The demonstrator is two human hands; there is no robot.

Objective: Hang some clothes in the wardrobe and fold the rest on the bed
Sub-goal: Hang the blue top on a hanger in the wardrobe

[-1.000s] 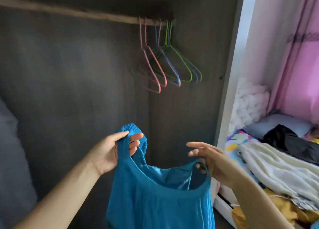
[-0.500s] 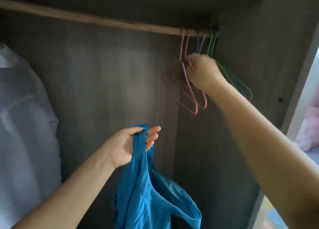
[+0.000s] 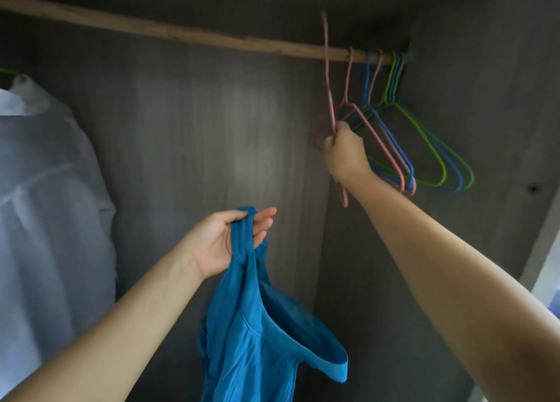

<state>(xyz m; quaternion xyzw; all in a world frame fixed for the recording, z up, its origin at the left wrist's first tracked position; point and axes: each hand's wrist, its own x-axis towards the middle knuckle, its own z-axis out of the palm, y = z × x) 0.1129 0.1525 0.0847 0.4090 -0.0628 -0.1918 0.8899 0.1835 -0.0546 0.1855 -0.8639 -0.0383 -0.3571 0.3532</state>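
My left hand [image 3: 233,238] holds a blue sleeveless garment [image 3: 257,335] by one shoulder strap, and the rest hangs down inside the wardrobe. My right hand [image 3: 344,153] grips a pink wire hanger [image 3: 328,77] by its neck. The hanger's hook sticks up in front of the wooden rail [image 3: 181,33], and I cannot tell whether it still touches the rail. Several more wire hangers [image 3: 424,147], pink, blue and green, hang at the rail's right end beside my right hand.
A white garment in a clear cover [image 3: 45,189] hangs at the far left. The dark wardrobe back wall [image 3: 197,144] and right side wall [image 3: 485,98] close in the space. A light strip at the lower right edge is the wardrobe's front edge [image 3: 545,250].
My right hand let go of the blue garment, reached up to the hangers and took the pink one, which now stands higher than the others. The left hand keeps its hold.
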